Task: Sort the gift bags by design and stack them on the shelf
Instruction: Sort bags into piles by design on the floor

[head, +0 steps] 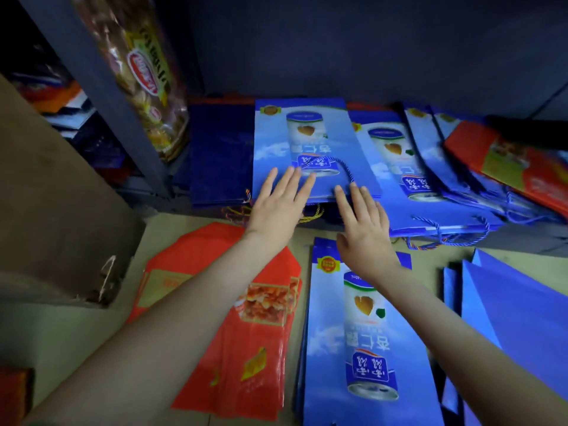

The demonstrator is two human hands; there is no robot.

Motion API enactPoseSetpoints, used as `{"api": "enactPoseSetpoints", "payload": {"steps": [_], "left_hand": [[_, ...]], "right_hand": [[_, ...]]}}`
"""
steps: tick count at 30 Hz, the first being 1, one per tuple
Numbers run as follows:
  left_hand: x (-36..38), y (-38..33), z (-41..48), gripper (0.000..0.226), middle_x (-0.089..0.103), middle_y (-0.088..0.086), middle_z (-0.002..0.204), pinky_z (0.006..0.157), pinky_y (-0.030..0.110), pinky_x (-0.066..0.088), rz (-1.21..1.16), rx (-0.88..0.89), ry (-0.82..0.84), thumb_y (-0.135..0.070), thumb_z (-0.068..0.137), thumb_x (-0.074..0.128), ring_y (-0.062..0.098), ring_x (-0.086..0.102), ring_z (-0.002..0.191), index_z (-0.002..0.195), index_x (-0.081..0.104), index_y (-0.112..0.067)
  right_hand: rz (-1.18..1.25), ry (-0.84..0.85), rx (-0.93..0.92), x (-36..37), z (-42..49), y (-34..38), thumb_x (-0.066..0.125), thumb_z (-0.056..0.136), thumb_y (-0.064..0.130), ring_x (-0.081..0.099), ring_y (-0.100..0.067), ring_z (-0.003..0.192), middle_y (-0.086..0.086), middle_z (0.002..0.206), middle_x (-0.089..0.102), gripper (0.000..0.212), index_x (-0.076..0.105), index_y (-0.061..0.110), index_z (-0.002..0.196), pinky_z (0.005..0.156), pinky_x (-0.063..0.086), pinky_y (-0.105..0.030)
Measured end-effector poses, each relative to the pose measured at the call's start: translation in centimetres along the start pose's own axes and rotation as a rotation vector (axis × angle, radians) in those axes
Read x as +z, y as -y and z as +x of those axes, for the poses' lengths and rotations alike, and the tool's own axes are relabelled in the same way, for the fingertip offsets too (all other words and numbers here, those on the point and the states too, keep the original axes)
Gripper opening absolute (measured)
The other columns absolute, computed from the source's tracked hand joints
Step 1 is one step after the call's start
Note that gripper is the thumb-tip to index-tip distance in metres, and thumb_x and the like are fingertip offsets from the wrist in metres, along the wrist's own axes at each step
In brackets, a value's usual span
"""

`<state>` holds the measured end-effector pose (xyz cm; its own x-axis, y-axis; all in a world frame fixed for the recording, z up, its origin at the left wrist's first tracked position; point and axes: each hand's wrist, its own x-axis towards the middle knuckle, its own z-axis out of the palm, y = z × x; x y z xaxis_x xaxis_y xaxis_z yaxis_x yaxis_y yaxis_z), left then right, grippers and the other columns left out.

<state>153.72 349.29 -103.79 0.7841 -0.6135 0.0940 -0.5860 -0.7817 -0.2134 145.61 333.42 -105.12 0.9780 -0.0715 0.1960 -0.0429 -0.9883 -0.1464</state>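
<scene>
While left hand (276, 207), right hand (365, 235) press flat, empty | shelved blue bags (307, 139): perhaps four

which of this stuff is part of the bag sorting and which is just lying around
Job: top blue bag, shelf blue pile, shelf red bags, dark blue bags, floor red bags, floor blue bags, plain blue bags.
Lying about: snack packet, cardboard box.

blue can-print gift bag (307, 142) lies flat atop shelf stack (430, 186).
</scene>
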Motion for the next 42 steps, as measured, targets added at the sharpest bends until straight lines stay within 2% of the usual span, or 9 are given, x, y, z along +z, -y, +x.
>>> {"api": "enactPoseSetpoints", "payload": {"steps": [3, 8, 12, 18, 22, 25, 31, 37, 42], "left_hand": [[0.4, 0.1, 0.6, 0.06, 0.02, 0.012, 0.157, 0.116, 0.035, 0.015, 0.0, -0.022, 0.065, -0.008, 0.091, 0.008, 0.026, 0.023, 0.143, 0.151, 0.006, -0.007], [0.1, 1.5, -1.1, 0.046, 0.07, 0.011, 0.108, 0.08, 0.03, 0.054, -0.025, 0.089, -0.194, -0.006, 0.072, 0.051, 0.024, 0.069, 0.095, 0.116, 0.066, -0.003], [-1.2, 2.0, -3.5, 0.046, 0.069, 0.013, 0.112, 0.086, 0.035, 0.053, -0.152, 0.14, -0.34, -0.002, 0.078, 0.038, 0.027, 0.067, 0.1, 0.114, 0.066, 0.0], [-0.8, 1.9, -10.2, 0.038, 0.065, 0.01, 0.121, 0.101, 0.039, 0.04, -0.211, 0.251, -0.459, -0.003, 0.095, 0.036, 0.028, 0.061, 0.112, 0.119, 0.065, -0.004], [-0.3, 1.1, -13.7, 0.033, 0.063, 0.007, 0.124, 0.103, 0.045, 0.038, -0.369, 0.299, -0.389, -0.026, 0.093, 0.049, 0.025, 0.058, 0.117, 0.117, 0.067, -0.014], [-0.5, 2.0, -14.1, 0.048, 0.045, 0.016, 0.142, 0.109, 0.043, 0.029, -0.645, -0.052, -0.274, -0.045, 0.09, 0.047, 0.03, 0.042, 0.13, 0.133, 0.054, -0.023], [-0.7, 2.5, -10.4, 0.075, 0.039, 0.009, 0.146, 0.078, 0.024, 0.036, -1.102, -0.512, 0.057, -0.03, 0.091, 0.061, 0.022, 0.053, 0.113, 0.15, 0.015, -0.035], [-0.6, 2.3, -12.9, 0.088, 0.008, -0.031, 0.145, 0.097, 0.002, 0.023, -1.45, -0.329, 0.027, -0.01, 0.088, 0.065, -0.009, 0.014, 0.136, 0.148, 0.007, -0.036], [1.8, 4.0, -20.2, 0.104, 0.012, -0.03, 0.153, 0.113, 0.03, 0.028, -1.57, -0.203, 0.257, -0.04, 0.069, 0.078, 0.002, 0.019, 0.142, 0.14, 0.003, -0.055]], "right_hand": [[0.157, 0.06, 0.0, -0.4, -0.7, -0.1, 0.06, 0.078, 0.003, 0.009, -0.032, 0.146, -0.014, 0.157, 0.013, 0.087, 0.014, 0.018, 0.151, 0.115, 0.009, -0.038], [0.587, 0.001, 0.103, -2.9, -0.9, -0.8, 0.058, 0.092, 0.012, 0.015, -0.016, 0.144, -0.005, 0.157, 0.017, 0.069, 0.02, 0.019, 0.15, 0.113, 0.01, -0.017], [1.007, -0.116, 0.422, -6.5, -0.4, -1.1, 0.056, 0.095, 0.022, 0.059, -0.004, 0.107, 0.009, 0.127, 0.055, 0.048, 0.042, 0.024, 0.141, 0.092, 0.047, -0.022], [1.147, -0.017, 0.6, -8.9, -0.2, -2.2, 0.067, 0.085, 0.033, 0.061, -0.02, 0.101, -0.002, 0.127, 0.054, 0.066, 0.033, 0.028, 0.143, 0.087, 0.046, -0.031], [1.406, 0.382, 0.558, -7.2, -1.4, -0.1, 0.056, 0.089, -0.006, 0.07, -0.025, 0.074, -0.012, 0.129, 0.049, 0.087, 0.008, 0.033, 0.15, 0.072, 0.058, -0.03], [1.256, 0.405, 0.493, -5.6, -2.5, 1.7, 0.05, 0.089, -0.015, 0.065, -0.02, 0.063, -0.012, 0.126, 0.053, 0.083, 0.015, 0.028, 0.151, 0.066, 0.057, -0.027], [0.602, 0.227, 0.368, -3.2, -3.1, 0.7, 0.075, 0.079, 0.025, 0.033, -0.032, 0.129, -0.013, 0.143, 0.036, 0.098, 0.01, 0.023, 0.152, 0.107, 0.03, -0.041], [0.961, 0.209, 0.514, -2.0, -4.2, -1.1, 0.079, 0.074, 0.032, 0.039, -0.023, 0.133, 0.001, 0.151, 0.031, 0.102, 0.011, 0.036, 0.15, 0.104, 0.041, -0.045], [1.262, 0.356, 0.423, -2.0, -5.9, -0.1, 0.072, 0.081, 0.01, 0.054, -0.009, 0.117, 0.006, 0.146, 0.039, 0.09, 0.019, 0.039, 0.148, 0.081, 0.052, -0.016]]}}
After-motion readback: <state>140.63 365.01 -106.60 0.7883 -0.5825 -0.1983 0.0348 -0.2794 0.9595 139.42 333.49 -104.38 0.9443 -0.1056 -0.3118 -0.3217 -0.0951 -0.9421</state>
